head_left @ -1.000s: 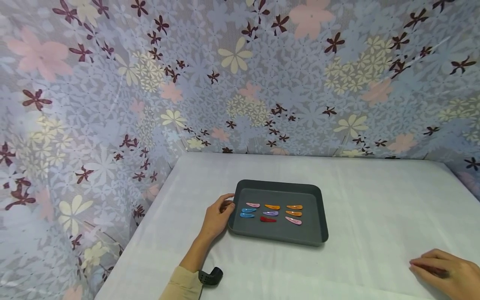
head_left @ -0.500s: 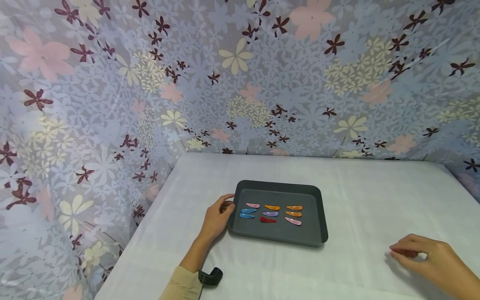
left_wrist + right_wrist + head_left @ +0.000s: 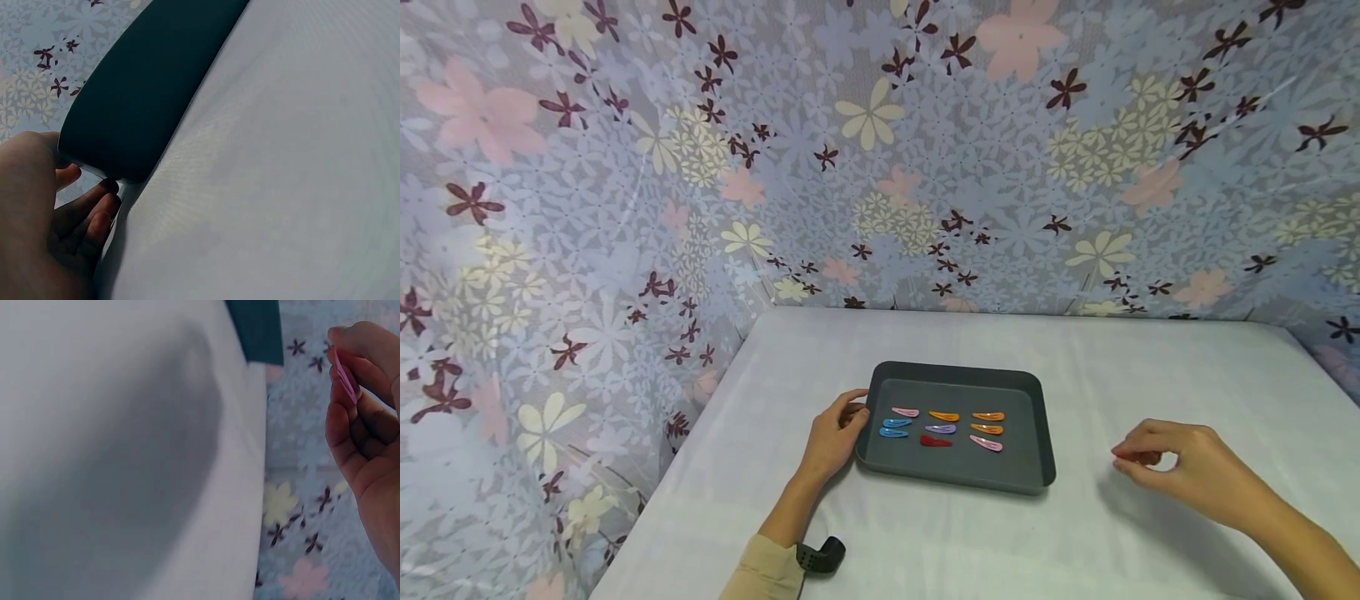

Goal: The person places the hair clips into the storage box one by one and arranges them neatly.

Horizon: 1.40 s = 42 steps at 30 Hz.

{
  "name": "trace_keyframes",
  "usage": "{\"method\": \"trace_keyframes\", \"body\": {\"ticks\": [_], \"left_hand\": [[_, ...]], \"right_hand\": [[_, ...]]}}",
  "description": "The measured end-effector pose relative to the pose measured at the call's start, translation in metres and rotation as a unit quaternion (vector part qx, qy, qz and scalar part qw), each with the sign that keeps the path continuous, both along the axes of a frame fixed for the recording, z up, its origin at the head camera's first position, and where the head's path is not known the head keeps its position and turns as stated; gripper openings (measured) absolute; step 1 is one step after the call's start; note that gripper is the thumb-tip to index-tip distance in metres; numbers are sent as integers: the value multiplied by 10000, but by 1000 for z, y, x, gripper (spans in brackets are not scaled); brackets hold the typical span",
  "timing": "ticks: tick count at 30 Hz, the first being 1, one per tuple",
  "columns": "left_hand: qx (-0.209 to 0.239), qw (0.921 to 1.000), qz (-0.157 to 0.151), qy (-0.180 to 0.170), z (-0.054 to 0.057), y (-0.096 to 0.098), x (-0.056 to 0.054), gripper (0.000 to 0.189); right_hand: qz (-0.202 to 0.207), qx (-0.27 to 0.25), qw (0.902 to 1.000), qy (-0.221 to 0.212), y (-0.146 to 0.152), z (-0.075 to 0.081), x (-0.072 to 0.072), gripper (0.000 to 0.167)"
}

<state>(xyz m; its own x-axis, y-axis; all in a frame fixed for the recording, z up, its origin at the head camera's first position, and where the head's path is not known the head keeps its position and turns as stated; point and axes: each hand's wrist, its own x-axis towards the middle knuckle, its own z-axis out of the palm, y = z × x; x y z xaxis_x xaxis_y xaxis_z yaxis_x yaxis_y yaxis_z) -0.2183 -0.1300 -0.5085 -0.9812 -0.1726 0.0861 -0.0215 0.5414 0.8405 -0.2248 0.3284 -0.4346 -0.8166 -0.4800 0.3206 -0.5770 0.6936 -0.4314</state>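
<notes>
A dark grey tray [image 3: 955, 479] lies on the white cloth, holding several snap hair clips in pink, orange, blue, purple and red, such as the red hair clip [image 3: 936, 441]. My left hand [image 3: 835, 433] holds the tray's left side, fingers bent against its outer wall; in the left wrist view its fingertips [image 3: 109, 186] meet the tray's end [image 3: 150, 81]. To the right of the tray, my right hand [image 3: 1183, 467] hovers over the cloth. Between thumb and fingers it pinches a pink hair clip [image 3: 345, 378], seen nearly edge-on in the right wrist view.
White cloth [image 3: 1075, 550] covers the table around the tray. A flowered curtain [image 3: 880, 208] hangs behind the table and along the left. A black band with a bulky piece [image 3: 822, 554] sits on the left wrist, by a beige sleeve [image 3: 763, 571].
My right hand has moved left and away from me, from the right front toward the tray, with its fingers pinched. The left hand, the tray and the clips in it stay put.
</notes>
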Motion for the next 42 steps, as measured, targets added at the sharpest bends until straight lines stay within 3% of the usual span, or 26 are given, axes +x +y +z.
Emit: {"method": "trace_keyframes", "body": {"ticks": [8, 18, 34, 42], "left_hand": [[-21, 10000, 12, -17, 2, -1, 0, 33], [-27, 10000, 34, 12, 0, 0, -1, 33], [-30, 10000, 15, -10, 1, -1, 0, 33], [-28, 10000, 11, -19, 1, -1, 1, 33]], "right_hand": [[808, -139, 9965, -174, -39, 13, -15, 19], [1551, 46, 9861, -601, -89, 10, -31, 13], [1630, 752, 9788, -986, -145, -19, -34, 10], [1695, 961, 9776, -792, -160, -28, -31, 5]]}}
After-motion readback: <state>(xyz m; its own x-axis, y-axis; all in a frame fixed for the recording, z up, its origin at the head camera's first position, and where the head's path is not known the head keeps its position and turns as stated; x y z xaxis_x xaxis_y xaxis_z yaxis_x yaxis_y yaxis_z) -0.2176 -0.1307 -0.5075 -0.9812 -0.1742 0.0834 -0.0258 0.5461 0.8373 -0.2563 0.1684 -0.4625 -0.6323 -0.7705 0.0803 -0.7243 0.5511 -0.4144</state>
